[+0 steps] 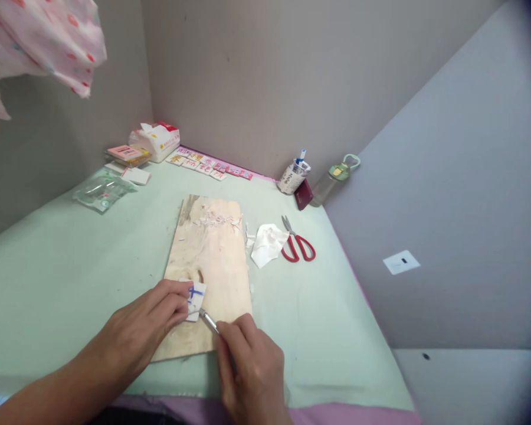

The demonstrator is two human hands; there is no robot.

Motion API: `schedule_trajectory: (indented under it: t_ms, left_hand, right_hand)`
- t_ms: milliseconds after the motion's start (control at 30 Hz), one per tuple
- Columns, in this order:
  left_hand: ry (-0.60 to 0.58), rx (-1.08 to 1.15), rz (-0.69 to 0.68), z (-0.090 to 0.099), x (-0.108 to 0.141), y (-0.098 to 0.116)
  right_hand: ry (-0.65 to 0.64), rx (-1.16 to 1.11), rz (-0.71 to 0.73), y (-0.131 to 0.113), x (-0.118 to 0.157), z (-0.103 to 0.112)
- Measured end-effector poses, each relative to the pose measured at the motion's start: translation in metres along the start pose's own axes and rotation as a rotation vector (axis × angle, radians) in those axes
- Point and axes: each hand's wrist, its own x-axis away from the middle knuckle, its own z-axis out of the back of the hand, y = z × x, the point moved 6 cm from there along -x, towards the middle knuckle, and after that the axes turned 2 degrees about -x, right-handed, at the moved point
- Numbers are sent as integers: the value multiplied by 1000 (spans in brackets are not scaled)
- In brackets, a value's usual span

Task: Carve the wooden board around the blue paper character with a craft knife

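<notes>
My left hand [153, 310] presses a small white tile [197, 298] with blue marks against a wooden board [219, 260], its fingers closed over the tile's left side. In my right hand [252, 360] is a slim metal craft knife [209, 321], gripped like a pen. The knife's tip meets the tile's lower right edge. Much of the knife's handle is hidden inside the fist. Pale shavings [216, 218] lie scattered over the board's far end, and a dark oval knot shows in the wood just beyond the tile.
Right of the board lie a crumpled white tissue [268, 245] and red-handled scissors [298, 245]. Along the back stand a tissue pack [157, 141], rows of lettered tiles [203, 167], a pen cup [293, 177] and a bottle [331, 184]. A clear plastic bag [104, 190] rests at left.
</notes>
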Motion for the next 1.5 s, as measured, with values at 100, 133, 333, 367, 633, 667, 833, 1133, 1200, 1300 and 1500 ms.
schedule_trajectory:
  t_ms: [100,133,333,367,633,667,833,1133,1200,1300,1500]
  left_hand:
    - [35,-18,2,2,-4,5]
    - [47,-24,2,3,-6,6]
    - [72,-46,-8,6,-10,9]
    - [72,-47,-9,6,-10,9]
    - [80,-52,-12,6,-10,8]
    - [78,-51,-13,6,-10,8]
    - [77,-43,-3,6,-10,8]
    - [98,-32,7,5,-8,7]
    - [97,-34,10,6,-10,7]
    - [89,-35,12,7,-11,7]
    - [88,-30,21,6,-10,7]
  right_hand:
    - [38,16,5,-2,-3,0]
    - [49,23,6,-2,-4,0]
    - [48,45,23,-1,2,-3]
    - [49,53,26,0,3,-3]
    - [63,101,30,-3,-3,-5]
    - [67,95,27,-3,-4,-5]
    - [49,62,22,0,-1,-3]
    - [64,70,11,-2,-9,-5]
    - [60,68,14,-1,-8,-5]
    - [44,76,20,1,-5,-3]
    - [102,73,-5,0,-12,-2]
